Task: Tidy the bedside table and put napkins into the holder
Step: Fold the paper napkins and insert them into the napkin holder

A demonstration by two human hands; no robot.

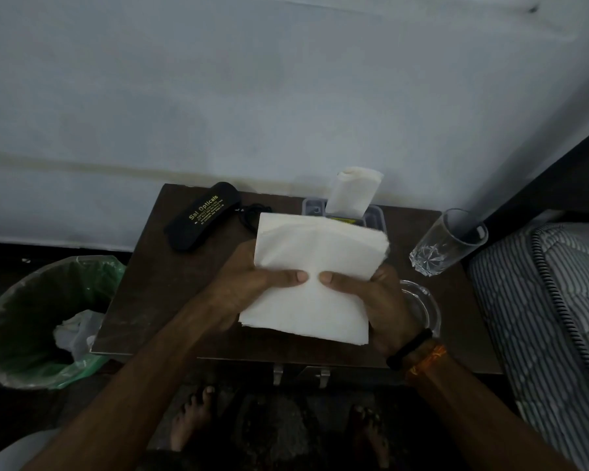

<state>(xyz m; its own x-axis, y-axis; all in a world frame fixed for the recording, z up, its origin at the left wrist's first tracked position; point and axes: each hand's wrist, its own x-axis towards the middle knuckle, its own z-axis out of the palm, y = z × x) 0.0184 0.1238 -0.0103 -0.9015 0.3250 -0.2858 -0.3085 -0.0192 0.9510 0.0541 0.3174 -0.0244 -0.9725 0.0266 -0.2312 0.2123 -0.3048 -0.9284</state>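
A stack of white napkins [315,256] is held above the dark wooden bedside table [143,300]. My left hand [249,287] grips its left side and my right hand [385,304] grips its right side, with both thumbs pressed on top near the middle. Behind the stack, against the wall, stands a clear plastic napkin holder [376,217] with one folded napkin [352,192] sticking up out of it. The stack hides most of the holder.
A black glasses case [201,215] lies at the table's back left with a dark cord beside it. A clear drinking glass [447,243] stands at the right, and a glass dish [422,307] shows under my right hand. A green-lined bin [45,321] is left, a mattress [551,300] right.
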